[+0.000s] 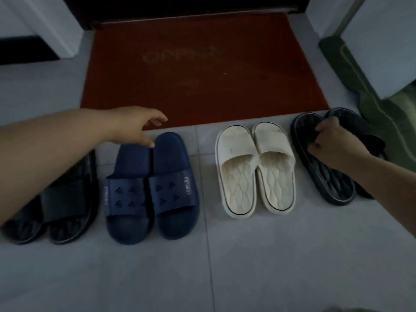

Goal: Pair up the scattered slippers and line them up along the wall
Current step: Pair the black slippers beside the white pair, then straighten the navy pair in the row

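Note:
Four pairs of slippers stand in a row on the grey tiled floor. A black pair [60,206] lies at far left, partly under my left forearm. A navy blue pair [153,188] stands beside it, then a white pair [254,170]. At far right is a dark pair [328,176]. My left hand [137,127] hovers open over the far ends of the navy pair, a fingertip at their edge. My right hand [331,140] is closed on the strap of the left slipper of the dark pair; its partner is mostly hidden behind my hand and arm.
A red doormat [202,70] lies just beyond the row, in front of a dark doorway. A green rug [382,113] lies at the right beside a white cabinet [382,41]. White wall or furniture stands at the upper left. Grey tiles [225,266] spread in the foreground.

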`<state>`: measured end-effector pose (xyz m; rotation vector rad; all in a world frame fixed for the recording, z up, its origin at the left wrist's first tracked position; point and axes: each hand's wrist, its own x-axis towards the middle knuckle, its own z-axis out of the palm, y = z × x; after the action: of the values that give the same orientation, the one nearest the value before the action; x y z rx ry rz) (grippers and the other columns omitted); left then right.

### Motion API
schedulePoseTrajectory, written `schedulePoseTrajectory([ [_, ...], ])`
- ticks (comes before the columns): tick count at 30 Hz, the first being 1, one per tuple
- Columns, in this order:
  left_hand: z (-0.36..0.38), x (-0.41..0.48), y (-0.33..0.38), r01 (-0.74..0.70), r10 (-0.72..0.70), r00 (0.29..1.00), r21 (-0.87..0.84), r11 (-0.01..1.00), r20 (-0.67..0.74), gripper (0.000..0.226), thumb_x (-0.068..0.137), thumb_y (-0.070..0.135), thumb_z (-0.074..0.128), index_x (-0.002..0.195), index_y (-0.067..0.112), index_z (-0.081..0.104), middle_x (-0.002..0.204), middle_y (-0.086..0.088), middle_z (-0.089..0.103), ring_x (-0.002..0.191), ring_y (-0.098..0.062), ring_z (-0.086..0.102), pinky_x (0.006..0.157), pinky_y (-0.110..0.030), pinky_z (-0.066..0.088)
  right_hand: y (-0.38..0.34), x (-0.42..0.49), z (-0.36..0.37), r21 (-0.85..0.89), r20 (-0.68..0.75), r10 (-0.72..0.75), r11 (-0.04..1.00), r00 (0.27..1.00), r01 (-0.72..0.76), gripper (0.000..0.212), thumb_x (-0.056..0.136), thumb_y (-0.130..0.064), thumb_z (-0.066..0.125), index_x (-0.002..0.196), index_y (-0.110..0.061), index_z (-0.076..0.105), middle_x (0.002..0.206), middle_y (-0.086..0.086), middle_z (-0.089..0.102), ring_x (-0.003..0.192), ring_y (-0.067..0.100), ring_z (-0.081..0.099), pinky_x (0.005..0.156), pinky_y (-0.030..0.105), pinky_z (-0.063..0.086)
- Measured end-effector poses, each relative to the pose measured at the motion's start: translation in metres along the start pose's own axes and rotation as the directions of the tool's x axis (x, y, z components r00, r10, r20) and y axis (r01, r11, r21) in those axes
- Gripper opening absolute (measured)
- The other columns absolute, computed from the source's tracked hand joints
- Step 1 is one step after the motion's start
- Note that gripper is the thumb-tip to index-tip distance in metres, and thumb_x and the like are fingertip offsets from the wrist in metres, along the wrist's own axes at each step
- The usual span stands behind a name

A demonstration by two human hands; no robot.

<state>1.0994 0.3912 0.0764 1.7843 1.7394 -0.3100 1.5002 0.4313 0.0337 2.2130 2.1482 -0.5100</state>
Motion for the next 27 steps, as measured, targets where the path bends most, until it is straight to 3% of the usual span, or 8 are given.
schedulePoseTrajectory([
  [4, 0.020, -0.034, -0.046, 0.052, -0.045, 0.996, -0.097, 0.994, 0.073, 0.068, 0.077, 0.020, 0.071, 0.136, 0.021, 0.037, 0.138, 0.002, 0.047, 0.124, -0.014, 0.044, 0.102, -0.026, 0.034, -0.111, -0.039, -0.026, 0.024, 0.347, -0.544, 0.820, 0.764, 0.572, 0.033, 0.082, -0.029, 0.064, 0.112, -0.023, 0.052, 0.107, -0.007, 0.053, 0.097, 0.013, 0.055, 0.077, 0.023, 0.046],
  [7, 0.051, -0.054, -0.075, 0.089, -0.070, 0.991, -0.168, 0.982, 0.117, 0.068, 0.076, 0.024, 0.072, 0.135, 0.017, 0.040, 0.140, 0.001, 0.045, 0.126, -0.015, 0.044, 0.102, -0.022, 0.032, -0.181, -0.072, -0.013, 0.003, 0.565, -0.645, 0.625, 0.514, 0.780, 0.041, 0.086, -0.034, 0.059, 0.124, -0.030, 0.046, 0.118, -0.012, 0.047, 0.101, 0.004, 0.045, 0.078, 0.015, 0.036],
  [9, 0.064, -0.060, -0.091, 0.104, -0.081, 0.986, -0.160, 0.982, 0.148, 0.068, 0.076, 0.029, 0.072, 0.135, 0.019, 0.040, 0.142, 0.001, 0.044, 0.128, -0.015, 0.043, 0.104, -0.025, 0.034, -0.217, -0.083, 0.011, -0.044, 0.626, -0.651, 0.521, 0.430, 0.852, 0.052, 0.087, -0.036, 0.056, 0.134, -0.027, 0.038, 0.130, -0.005, 0.045, 0.113, 0.012, 0.043, 0.091, 0.023, 0.038],
  [14, 0.073, -0.060, -0.118, 0.049, -0.028, 0.996, -0.254, 0.966, 0.087, 0.067, 0.075, 0.028, 0.073, 0.134, 0.018, 0.042, 0.138, 0.000, 0.048, 0.125, -0.016, 0.046, 0.102, -0.026, 0.036, -0.287, -0.098, 0.100, -0.179, 0.611, -0.515, 0.651, 0.602, 0.738, 0.071, 0.090, -0.054, 0.043, 0.146, -0.033, 0.006, 0.142, 0.016, 0.035, 0.123, 0.037, 0.040, 0.095, 0.046, 0.039],
  [18, 0.083, -0.052, -0.119, -0.017, 0.044, 0.995, -0.279, 0.960, 0.092, 0.067, 0.075, 0.028, 0.073, 0.133, 0.019, 0.041, 0.138, 0.000, 0.048, 0.122, -0.015, 0.047, 0.094, -0.021, 0.036, -0.292, -0.104, 0.131, -0.083, 0.470, -0.474, 0.816, 0.744, 0.572, 0.058, 0.089, -0.049, 0.050, 0.139, -0.029, 0.028, 0.128, 0.013, 0.051, 0.106, 0.034, 0.055, 0.086, 0.041, 0.043],
  [22, 0.074, -0.043, -0.117, -0.071, 0.054, 0.997, -0.336, 0.939, -0.058, 0.065, 0.078, 0.037, 0.067, 0.135, 0.020, 0.039, 0.141, -0.001, 0.044, 0.124, -0.017, 0.044, 0.093, -0.024, 0.032, -0.282, -0.121, 0.126, 0.257, 0.360, -0.381, 0.918, 0.852, 0.302, 0.040, 0.084, -0.041, 0.061, 0.119, -0.024, 0.049, 0.102, -0.002, 0.062, 0.091, 0.021, 0.059, 0.071, 0.033, 0.050],
  [25, 0.053, -0.036, -0.114, -0.177, -0.007, 0.935, -0.486, 0.856, -0.354, 0.048, 0.084, 0.037, 0.059, 0.126, 0.017, 0.048, 0.129, -0.004, 0.054, 0.116, -0.019, 0.051, 0.095, -0.029, 0.037, -0.277, -0.144, 0.128, 0.613, 0.187, -0.138, 0.790, 0.973, -0.006, 0.021, 0.081, -0.038, 0.067, 0.077, -0.024, 0.051, 0.070, -0.014, 0.055, 0.065, 0.006, 0.052, 0.049, 0.010, 0.039],
  [27, 0.041, -0.033, -0.114, -0.225, -0.059, 0.885, -0.534, 0.815, -0.462, 0.038, 0.087, 0.034, 0.056, 0.120, 0.016, 0.052, 0.120, -0.004, 0.058, 0.109, -0.019, 0.054, 0.094, -0.031, 0.040, -0.280, -0.152, 0.133, 0.810, 0.215, 0.104, 0.537, 0.971, -0.237, 0.019, 0.083, -0.033, 0.064, 0.076, -0.019, 0.054, 0.072, -0.005, 0.061, 0.066, 0.007, 0.056, 0.049, 0.006, 0.040],
])
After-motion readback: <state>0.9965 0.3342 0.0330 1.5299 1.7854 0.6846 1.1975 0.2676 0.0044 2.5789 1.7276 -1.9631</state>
